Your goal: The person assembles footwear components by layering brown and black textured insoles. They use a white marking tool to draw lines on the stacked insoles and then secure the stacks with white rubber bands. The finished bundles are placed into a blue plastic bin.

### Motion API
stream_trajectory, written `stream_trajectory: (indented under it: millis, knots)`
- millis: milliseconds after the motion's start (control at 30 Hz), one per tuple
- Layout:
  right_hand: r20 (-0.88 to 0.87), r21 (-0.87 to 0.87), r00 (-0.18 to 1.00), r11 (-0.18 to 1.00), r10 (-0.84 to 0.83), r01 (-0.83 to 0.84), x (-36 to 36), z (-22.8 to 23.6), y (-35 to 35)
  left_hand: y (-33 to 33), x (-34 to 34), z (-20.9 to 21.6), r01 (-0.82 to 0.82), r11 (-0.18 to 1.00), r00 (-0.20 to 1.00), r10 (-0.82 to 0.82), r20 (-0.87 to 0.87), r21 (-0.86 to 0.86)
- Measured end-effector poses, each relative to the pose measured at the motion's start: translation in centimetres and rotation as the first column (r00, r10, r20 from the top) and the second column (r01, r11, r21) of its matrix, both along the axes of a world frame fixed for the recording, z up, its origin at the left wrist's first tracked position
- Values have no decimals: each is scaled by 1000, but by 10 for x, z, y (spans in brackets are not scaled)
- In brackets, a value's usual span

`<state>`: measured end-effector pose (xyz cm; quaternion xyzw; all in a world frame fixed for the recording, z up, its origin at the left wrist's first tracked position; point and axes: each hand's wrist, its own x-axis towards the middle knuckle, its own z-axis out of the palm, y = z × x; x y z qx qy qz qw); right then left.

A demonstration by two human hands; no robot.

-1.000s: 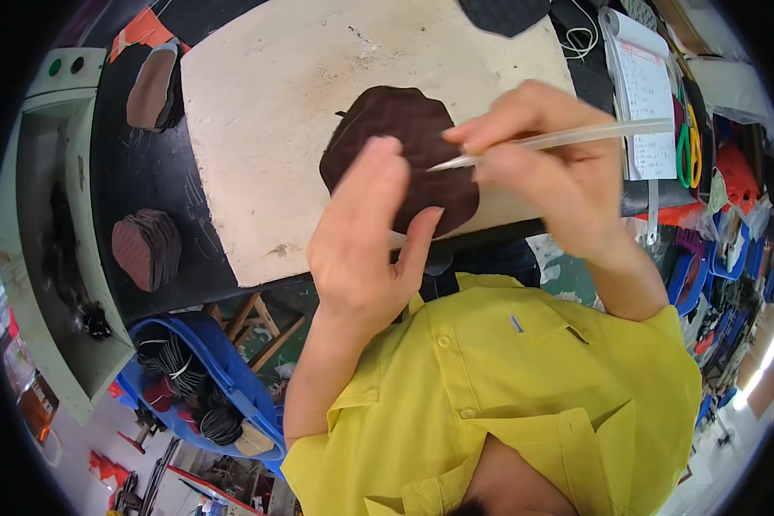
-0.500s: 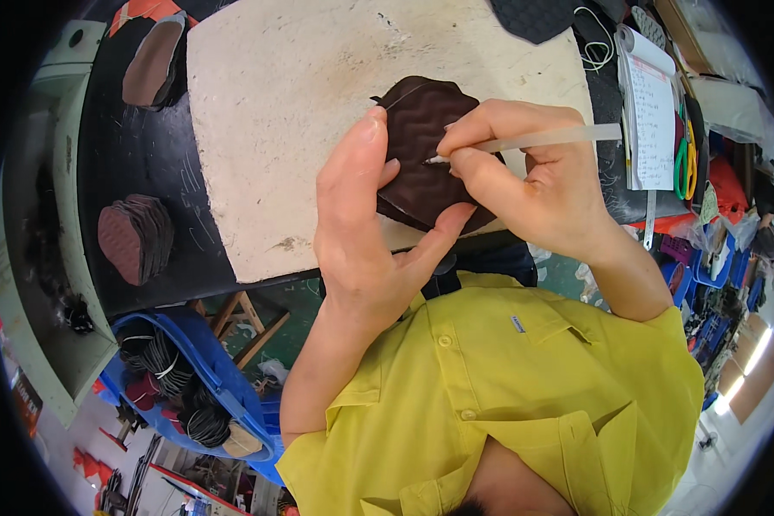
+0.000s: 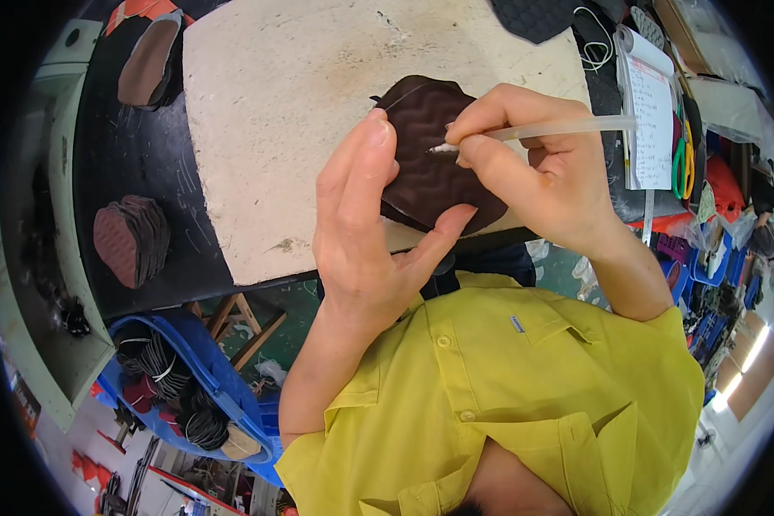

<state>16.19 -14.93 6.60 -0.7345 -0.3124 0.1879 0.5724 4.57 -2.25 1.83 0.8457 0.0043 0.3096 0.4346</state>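
Head view: the right hand pinches a white pen with its tip on a dark brown ridged sole piece, while the left hand steadies that piece on the pale board, fingers half curled about its near edge. Marking looks under way; the next stroke calls for a firm hold. Similar pieces are stacked to the left

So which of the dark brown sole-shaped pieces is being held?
The wavy-ribbed brown piece on the pale board, pinned by the left hand; the others sit apart on the black surface.
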Motion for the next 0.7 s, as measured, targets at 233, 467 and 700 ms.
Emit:
stream_trajectory:
  millis: [233, 467, 700]
  knots:
    - [66, -32, 998, 999, -9, 11, 5, 0, -5, 0, -1, 0, -8, 1000, 1000, 8, -5, 20]
    - [37, 7, 996, 997, -80, 80, 4, 2, -5, 1, -2, -1, -3, 1000, 1000, 3, -12, 31]
    - [-106, 71, 991, 994, -81, 88, 19, 12, -22, 0, 4, 8, -29, 971, 1000, 27, 8, 238]
